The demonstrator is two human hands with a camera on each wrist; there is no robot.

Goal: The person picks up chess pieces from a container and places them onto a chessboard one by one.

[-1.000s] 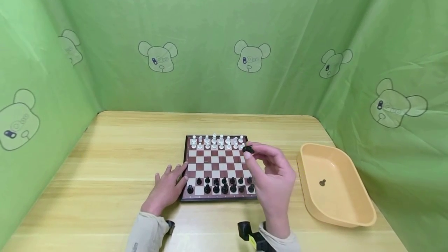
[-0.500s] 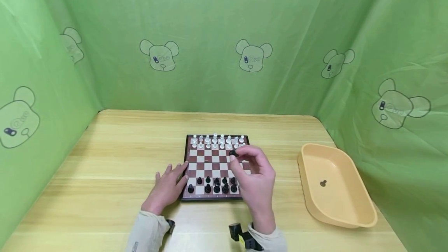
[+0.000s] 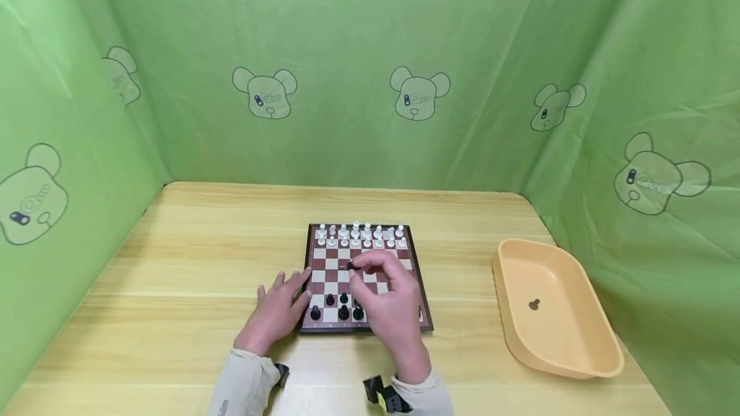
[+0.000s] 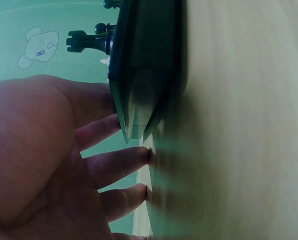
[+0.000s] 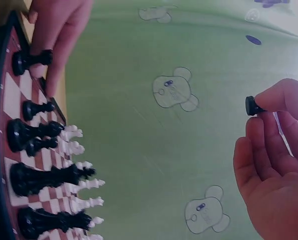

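Between thumb and fingertips, my right hand (image 3: pixel 396 303) pinches a small black chess piece (image 3: pixel 352 266) above the chessboard (image 3: pixel 424 313). In the right wrist view the round base of that black chess piece (image 5: pixel 250 105) sticks out; the fingers hide its top. My left hand (image 3: pixel 274 313) rests at the board's left edge with fingers spread, some fingertips down on the table. A black rook (image 3: pixel 315 312) stands in the near left corner, with a bare square to its right. Black pieces line the near side, partly hidden behind the right hand; white pieces (image 3: pixel 355 231) fill two far rows.
To the right stands a yellow-orange plastic tray (image 3: pixel 555 339) with one small dark chess piece (image 3: pixel 534 304) inside. Green cloth walls (image 3: pixel 347 146) enclose the wooden table (image 3: pixel 202 242) at the back and sides.
My right hand has moved left and slightly nearer over the board, carrying the black chess piece from above its far right side to its middle. The left hand stays put.
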